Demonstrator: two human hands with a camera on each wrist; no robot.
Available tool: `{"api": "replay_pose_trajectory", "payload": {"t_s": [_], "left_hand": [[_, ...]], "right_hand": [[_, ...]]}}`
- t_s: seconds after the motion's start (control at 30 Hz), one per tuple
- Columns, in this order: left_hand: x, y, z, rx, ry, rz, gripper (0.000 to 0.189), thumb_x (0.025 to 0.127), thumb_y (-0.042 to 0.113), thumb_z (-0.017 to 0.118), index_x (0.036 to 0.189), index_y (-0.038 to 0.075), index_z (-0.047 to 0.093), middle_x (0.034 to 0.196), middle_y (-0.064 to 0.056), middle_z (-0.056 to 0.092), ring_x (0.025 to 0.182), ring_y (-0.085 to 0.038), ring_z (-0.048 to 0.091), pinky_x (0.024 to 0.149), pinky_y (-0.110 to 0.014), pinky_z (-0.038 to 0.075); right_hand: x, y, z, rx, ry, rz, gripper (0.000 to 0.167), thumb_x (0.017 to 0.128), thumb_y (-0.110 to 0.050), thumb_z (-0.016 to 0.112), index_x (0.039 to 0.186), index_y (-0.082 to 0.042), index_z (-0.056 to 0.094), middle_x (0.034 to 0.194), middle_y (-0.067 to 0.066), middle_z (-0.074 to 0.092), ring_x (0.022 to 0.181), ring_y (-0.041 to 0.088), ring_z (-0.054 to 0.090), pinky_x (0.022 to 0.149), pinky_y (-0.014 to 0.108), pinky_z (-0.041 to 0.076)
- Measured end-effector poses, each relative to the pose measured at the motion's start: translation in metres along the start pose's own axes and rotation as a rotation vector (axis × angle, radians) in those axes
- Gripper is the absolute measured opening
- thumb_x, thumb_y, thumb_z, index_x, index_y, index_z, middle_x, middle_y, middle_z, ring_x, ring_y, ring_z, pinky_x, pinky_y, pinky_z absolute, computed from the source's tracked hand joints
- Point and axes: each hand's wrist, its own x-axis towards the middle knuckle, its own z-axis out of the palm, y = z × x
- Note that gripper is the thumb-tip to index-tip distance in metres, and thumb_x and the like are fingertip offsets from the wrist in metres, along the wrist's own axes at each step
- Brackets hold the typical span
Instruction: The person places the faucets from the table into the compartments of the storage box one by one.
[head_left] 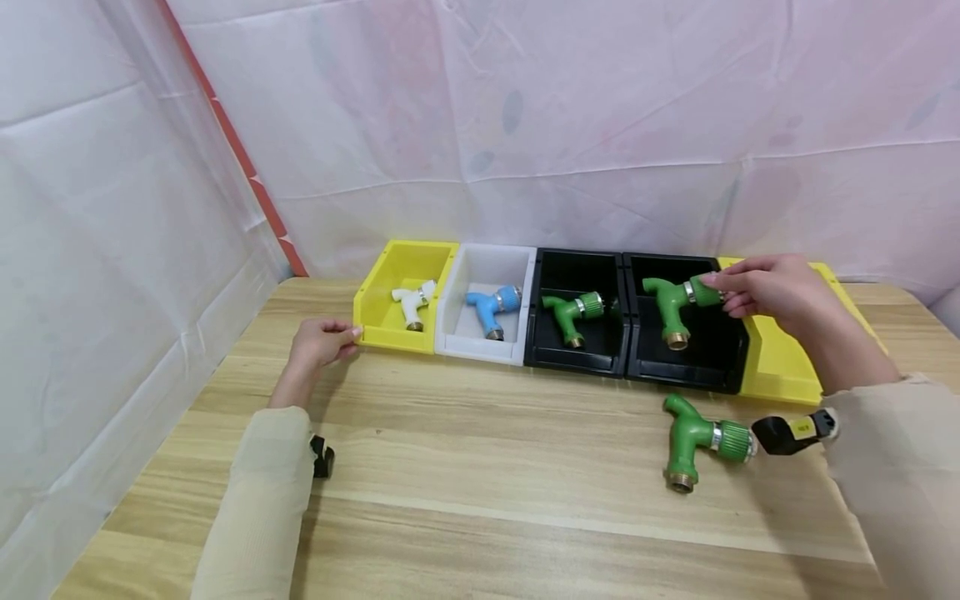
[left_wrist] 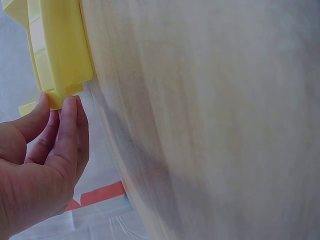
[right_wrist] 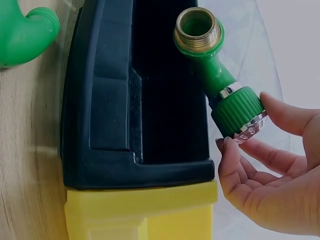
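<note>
My right hand (head_left: pixel 780 292) pinches a green tap (head_left: pixel 671 312) by its ribbed knob, holding it over the right black bin (head_left: pixel 686 373). The right wrist view shows thumb and fingers on the knob end of that tap (right_wrist: pixel 237 110), its brass thread facing the camera. My left hand (head_left: pixel 318 343) pinches the front left corner of the left yellow bin (head_left: pixel 393 337); the left wrist view shows the thumb on one side of the bin's edge (left_wrist: pixel 57 97) and fingers on the other. A second green tap (head_left: pixel 693 437) lies on the table below the right black bin.
The bins stand in a row along the back. A white tap (head_left: pixel 412 304) lies in the left yellow bin, a blue tap (head_left: pixel 491 310) in the white bin (head_left: pixel 480 348), a green tap (head_left: pixel 573 317) in the left black bin (head_left: pixel 573 360). Another yellow bin (head_left: pixel 783 375) ends the row.
</note>
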Motion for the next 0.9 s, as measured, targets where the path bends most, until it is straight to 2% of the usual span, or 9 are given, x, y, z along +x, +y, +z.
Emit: {"api": "replay_pose_trajectory", "payload": {"t_s": [0.9], "left_hand": [[0.001,0.0,0.0,-0.007,-0.006,-0.007,0.026,0.089,0.007,0.058,0.108,-0.01,0.054,0.083,-0.006,0.052,0.064,-0.006,0.058,0.07,-0.022,0.054]], "right_hand": [[0.005,-0.003,0.011,-0.09,0.056,0.006,0.054,0.082,-0.041,0.066,0.101,0.008,0.052,0.073,0.002,0.053,0.059,0.014,0.054,0.056,0.026,0.054]]}}
